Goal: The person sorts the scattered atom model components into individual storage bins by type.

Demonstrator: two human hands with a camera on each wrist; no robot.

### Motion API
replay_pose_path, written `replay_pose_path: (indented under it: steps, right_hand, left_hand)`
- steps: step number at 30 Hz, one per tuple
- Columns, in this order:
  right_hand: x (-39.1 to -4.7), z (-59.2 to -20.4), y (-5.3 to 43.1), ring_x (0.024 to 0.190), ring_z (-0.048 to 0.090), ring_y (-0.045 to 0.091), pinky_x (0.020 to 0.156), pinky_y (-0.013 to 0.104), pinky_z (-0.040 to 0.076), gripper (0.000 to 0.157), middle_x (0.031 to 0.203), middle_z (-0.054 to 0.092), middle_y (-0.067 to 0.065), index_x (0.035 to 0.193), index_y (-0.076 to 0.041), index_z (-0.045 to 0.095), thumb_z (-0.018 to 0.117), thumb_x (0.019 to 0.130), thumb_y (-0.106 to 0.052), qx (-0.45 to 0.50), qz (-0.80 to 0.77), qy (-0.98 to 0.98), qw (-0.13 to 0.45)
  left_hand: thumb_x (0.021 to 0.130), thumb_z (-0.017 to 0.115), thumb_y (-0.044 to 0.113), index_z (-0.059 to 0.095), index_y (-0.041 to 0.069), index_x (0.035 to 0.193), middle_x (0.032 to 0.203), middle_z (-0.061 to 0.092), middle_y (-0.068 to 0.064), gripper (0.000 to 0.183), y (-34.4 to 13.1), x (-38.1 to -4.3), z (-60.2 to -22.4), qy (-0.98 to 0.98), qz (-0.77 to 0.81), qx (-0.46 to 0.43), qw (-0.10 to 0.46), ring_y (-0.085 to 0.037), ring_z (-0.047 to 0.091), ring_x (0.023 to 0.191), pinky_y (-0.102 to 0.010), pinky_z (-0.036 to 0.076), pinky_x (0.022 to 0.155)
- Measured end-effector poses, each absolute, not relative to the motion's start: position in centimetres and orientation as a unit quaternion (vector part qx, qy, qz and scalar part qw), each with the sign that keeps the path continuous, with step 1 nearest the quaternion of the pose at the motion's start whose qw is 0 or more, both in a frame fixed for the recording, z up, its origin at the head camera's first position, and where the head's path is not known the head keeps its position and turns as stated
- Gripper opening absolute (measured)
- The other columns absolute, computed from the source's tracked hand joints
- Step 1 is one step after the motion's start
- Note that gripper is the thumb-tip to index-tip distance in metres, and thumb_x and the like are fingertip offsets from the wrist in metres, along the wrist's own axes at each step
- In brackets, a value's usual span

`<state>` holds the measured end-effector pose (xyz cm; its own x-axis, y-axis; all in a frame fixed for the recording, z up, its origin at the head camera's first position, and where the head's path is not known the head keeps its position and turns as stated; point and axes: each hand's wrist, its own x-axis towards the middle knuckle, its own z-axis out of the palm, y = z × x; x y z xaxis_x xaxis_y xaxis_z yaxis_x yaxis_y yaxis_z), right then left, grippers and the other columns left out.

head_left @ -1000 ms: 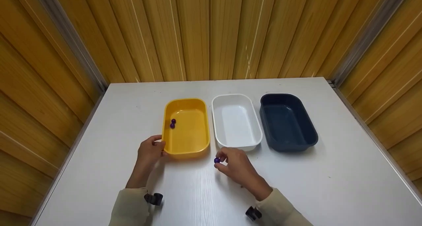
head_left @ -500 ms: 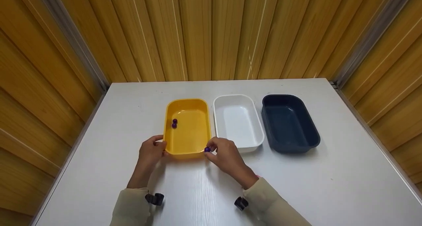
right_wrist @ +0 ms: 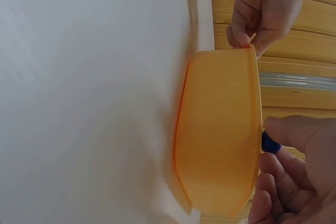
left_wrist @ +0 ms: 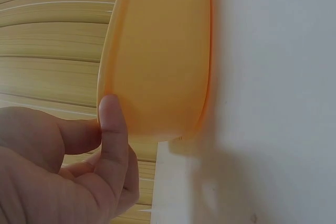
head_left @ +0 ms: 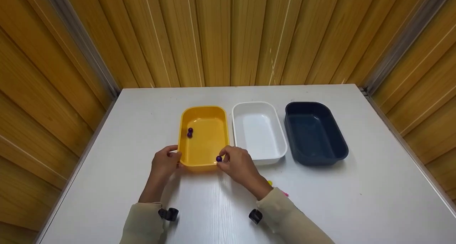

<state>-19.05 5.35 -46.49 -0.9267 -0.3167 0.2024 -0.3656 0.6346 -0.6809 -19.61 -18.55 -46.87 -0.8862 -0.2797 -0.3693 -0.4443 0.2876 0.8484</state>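
The left hand (head_left: 165,162) pinches the yellow tray (head_left: 205,146) at its near left corner, thumb and fingers closed over the rim with no gap to spare. It probably holds there to keep a light tray from sliding, and a grip at the corner leaves the middle free for the other hand.

The right hand (head_left: 238,165) has thumb and forefinger drawn together on a purple ball (head_left: 219,159), at the tray's near right corner. The fingertip pinch suits so small, round a thing and, I judge, lets it be freed with a slight parting of the fingers. The ball sits at rim height, close by the tray's edge; whether it touches the rim I cannot tell.

Ahead of the left hand, two more balls (head_left: 190,132) lie inside the tray, close together near its left wall; a smooth, flat floor may well let them roll.

Just beyond the right hand stands the white tray (head_left: 259,135), and farther to its right the blue tray (head_left: 315,137). All three stand side by side on the counter (head_left: 199,219), an order that seems to keep each within reach.

By the right wrist, a yellow bit (head_left: 269,182) and a pink bit (head_left: 285,193) show past the sleeve (head_left: 290,215), too hidden to name.
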Motion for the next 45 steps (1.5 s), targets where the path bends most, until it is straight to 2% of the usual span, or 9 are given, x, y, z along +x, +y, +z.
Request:
replay_pose_path:
  steps: [3,10,17,21,27,37,45]
  right_hand:
    - [-18.9,-46.6,5.4,0.071,0.055,0.011,0.064,0.021,0.049,0.019,0.079,0.066,0.003,0.098,-0.004,0.072,0.081,0.084,-0.013,0.193,0.378,-0.905,0.033]
    - [-18.2,-46.7,6.1,0.077,0.063,0.016,0.071,0.026,0.053,0.016,0.083,0.071,0.004,0.096,-0.004,0.072,0.08,0.084,-0.01,0.215,0.356,-0.907,0.065]
    - [-17.4,-46.5,7.2,0.073,0.055,0.011,0.069,0.024,0.049,0.014,0.079,0.067,0.0,0.091,-0.009,0.071,0.082,0.083,-0.012,0.219,0.34,-0.911,0.074]
    - [-17.0,-46.6,7.8,0.071,0.051,0.008,0.066,0.023,0.045,0.011,0.076,0.065,-0.001,0.089,-0.011,0.071,0.081,0.084,-0.013,0.227,0.34,-0.909,0.083]
    - [-16.5,-46.7,8.7,0.07,0.051,0.009,0.065,0.022,0.043,0.012,0.077,0.067,-0.001,0.091,-0.01,0.072,0.081,0.083,-0.01,0.226,0.338,-0.91,0.081]
    - [-15.8,-46.5,10.9,0.075,0.061,0.012,0.069,0.024,0.051,0.011,0.08,0.07,-0.001,0.092,-0.008,0.072,0.079,0.083,-0.007,0.211,0.361,-0.905,0.078]
    - [-15.3,-46.9,12.3,0.077,0.059,0.01,0.071,0.024,0.051,0.011,0.08,0.069,-0.005,0.094,-0.008,0.072,0.078,0.085,-0.01,0.187,0.356,-0.914,0.049]
  left_hand:
    - [0.103,0.055,0.017,0.054,0.008,0.144,0.116,0.063,-0.016,0.043,-18.5,-19.7,-46.9,0.797,0.555,-0.227,0.074,-0.018,0.064,0.085,-0.026,0.059,0.079]
    - [0.102,0.055,0.017,0.055,0.008,0.144,0.119,0.065,-0.017,0.043,-18.6,-19.6,-46.9,0.803,0.548,-0.223,0.071,-0.019,0.064,0.087,-0.027,0.059,0.081]
    - [0.103,0.056,0.018,0.056,0.008,0.142,0.116,0.066,-0.015,0.041,-18.6,-19.5,-47.0,0.8,0.555,-0.218,0.069,-0.019,0.065,0.087,-0.028,0.059,0.081]
    - [0.103,0.057,0.019,0.057,0.009,0.142,0.113,0.065,-0.014,0.041,-18.6,-19.5,-47.0,0.797,0.557,-0.22,0.071,-0.018,0.064,0.086,-0.025,0.059,0.078]
    - [0.103,0.056,0.015,0.056,0.005,0.142,0.111,0.063,-0.015,0.04,-18.6,-19.4,-47.0,0.796,0.564,-0.21,0.06,-0.016,0.065,0.081,-0.022,0.058,0.073]
    - [0.104,0.055,0.022,0.052,0.008,0.145,0.125,0.062,-0.015,0.043,-18.8,-19.3,-46.6,0.802,0.547,-0.228,0.069,-0.025,0.067,0.103,-0.034,0.058,0.094]
    - [0.104,0.056,0.022,0.052,0.011,0.145,0.127,0.063,-0.014,0.043,-18.7,-19.3,-46.1,0.807,0.538,-0.236,0.067,-0.025,0.064,0.11,-0.035,0.057,0.097]
